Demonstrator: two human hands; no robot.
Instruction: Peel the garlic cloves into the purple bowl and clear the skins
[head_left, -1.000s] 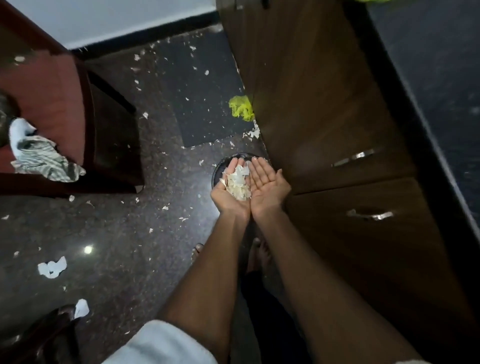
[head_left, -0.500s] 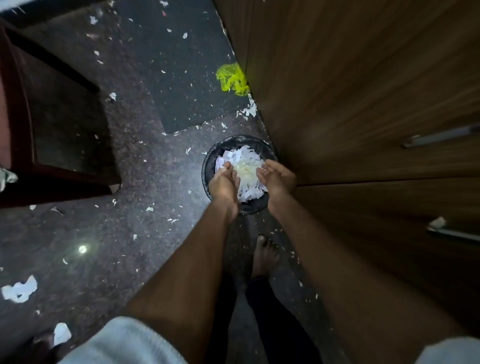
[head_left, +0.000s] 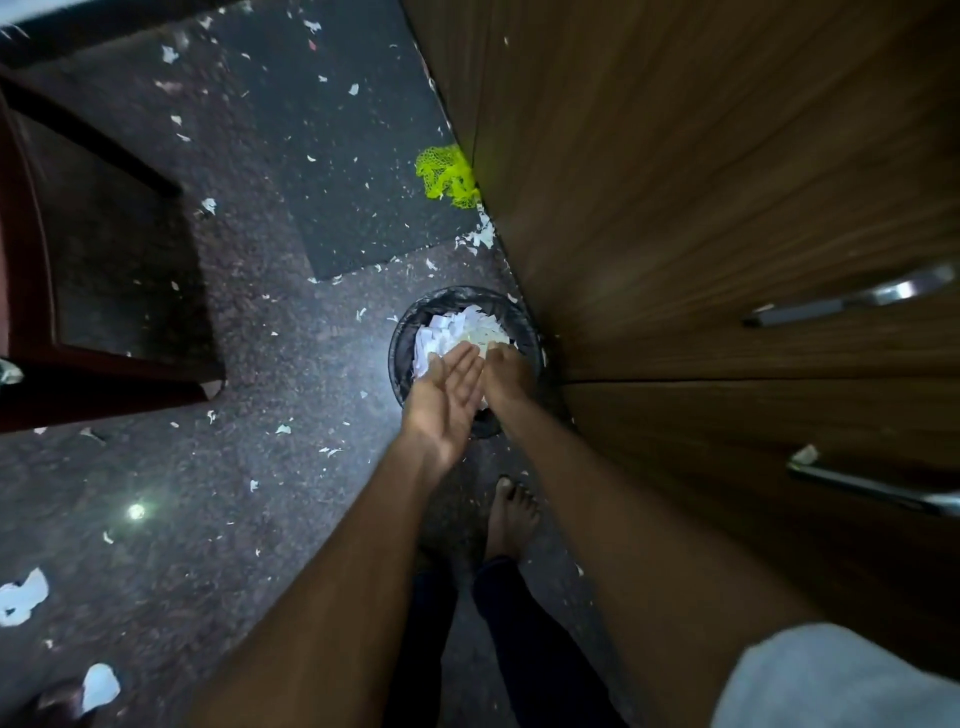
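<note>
Left hand (head_left: 445, 402): palm turned up over the near edge of the bin, fingers (head_left: 464, 364) straight and together — holding nothing.
Right hand (head_left: 508, 371): back of the hand up, reaching down into the bin just right of the left hand; its fingers touch or dip into the skins, and whether they curl round any cannot be told.
Garlic skins (head_left: 457, 332): a white papery heap filling the bin, far side of both hands.
Bin (head_left: 410, 325): round, black-lined, standing on the floor against the foot of the wooden cabinet.
Floor (head_left: 291, 405): dark speckled stone, strewn with small white flakes — larger scraps lie at the near left.
Yellow net bag (head_left: 447, 176): crumpled on the floor, far from the bin, touching the cabinet base.
Wooden cabinet (head_left: 701, 182): fills the right side, with two metal handles.
Dark mat (head_left: 332, 156): on the floor, far left of the bin.
Bare foot (head_left: 511, 517): near side of the bin, between the two forearms.
</note>
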